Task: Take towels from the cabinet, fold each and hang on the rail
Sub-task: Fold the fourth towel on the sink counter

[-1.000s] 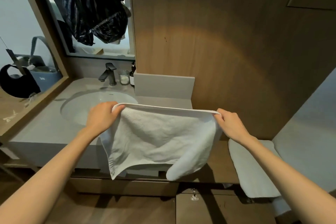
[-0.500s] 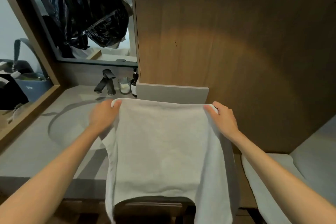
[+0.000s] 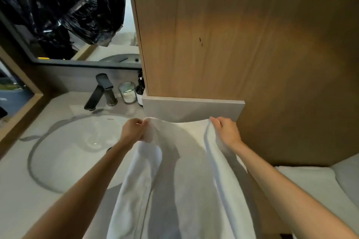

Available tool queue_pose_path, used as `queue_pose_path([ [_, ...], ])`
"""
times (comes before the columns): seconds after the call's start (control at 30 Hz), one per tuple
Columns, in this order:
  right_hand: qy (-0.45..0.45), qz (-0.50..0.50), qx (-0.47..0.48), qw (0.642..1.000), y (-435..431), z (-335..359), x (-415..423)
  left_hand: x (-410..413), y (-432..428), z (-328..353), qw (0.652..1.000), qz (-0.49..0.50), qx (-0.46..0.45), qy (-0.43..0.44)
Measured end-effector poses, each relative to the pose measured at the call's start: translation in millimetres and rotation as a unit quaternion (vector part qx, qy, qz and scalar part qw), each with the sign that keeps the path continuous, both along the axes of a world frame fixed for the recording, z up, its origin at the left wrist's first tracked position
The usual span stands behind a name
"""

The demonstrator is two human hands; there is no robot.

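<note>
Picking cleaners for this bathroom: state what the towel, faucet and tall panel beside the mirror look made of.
The towel: white terry cotton, probably; fuzzy surface, soft draping folds. The faucet: metal, dark matte finish; hard edges, dull sheen. The tall panel: wood or wood-look laminate, satin; vertical grain lines.

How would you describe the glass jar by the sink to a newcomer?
Find the round sink basin in the grey countertop; the dark faucet stands behind it. Just right of the faucet sits the glass jar, between faucet and a dark bottle. It alone is see-through, with white in its bottom.
</note>
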State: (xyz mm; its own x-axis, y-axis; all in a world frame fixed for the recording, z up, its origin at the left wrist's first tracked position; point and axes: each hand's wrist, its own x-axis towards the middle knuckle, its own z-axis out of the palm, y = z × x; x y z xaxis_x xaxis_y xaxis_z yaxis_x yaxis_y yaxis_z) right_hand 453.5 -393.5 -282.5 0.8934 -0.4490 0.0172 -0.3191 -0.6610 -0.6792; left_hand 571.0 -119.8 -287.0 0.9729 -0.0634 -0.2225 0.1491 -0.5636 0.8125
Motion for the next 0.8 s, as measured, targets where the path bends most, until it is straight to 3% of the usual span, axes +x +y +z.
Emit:
queue_pose_path([
  [0.1,0.069,0.027,0.013,0.997,8,-21,10,-5,-10,-21,0.990,-0.022,-0.092,0.108],
  [0.17,0.125,0.059,0.042,0.989,13,-40,9,-14,-16,-35,0.979,-0.092,-0.097,0.151],
  [0.27,0.210,0.104,0.051,0.971,24,-51,-3,-40,-27,-52,0.961,-0.257,0.057,0.081],
  [0.43,0.159,0.096,-0.060,0.981,28,-40,-37,-87,-41,-74,0.851,-0.452,0.269,-0.005],
  [0.53,0.122,0.023,-0.066,0.990,20,-43,-69,-98,-43,-82,0.826,-0.458,0.328,-0.038],
  [0.7,0.267,0.015,-0.102,0.958,17,-65,-117,-96,-46,-82,0.838,-0.426,0.336,-0.062],
  [0.8,0.271,0.009,-0.112,0.956,24,-76,-126,-94,-41,-80,0.850,-0.408,0.319,-0.094],
])
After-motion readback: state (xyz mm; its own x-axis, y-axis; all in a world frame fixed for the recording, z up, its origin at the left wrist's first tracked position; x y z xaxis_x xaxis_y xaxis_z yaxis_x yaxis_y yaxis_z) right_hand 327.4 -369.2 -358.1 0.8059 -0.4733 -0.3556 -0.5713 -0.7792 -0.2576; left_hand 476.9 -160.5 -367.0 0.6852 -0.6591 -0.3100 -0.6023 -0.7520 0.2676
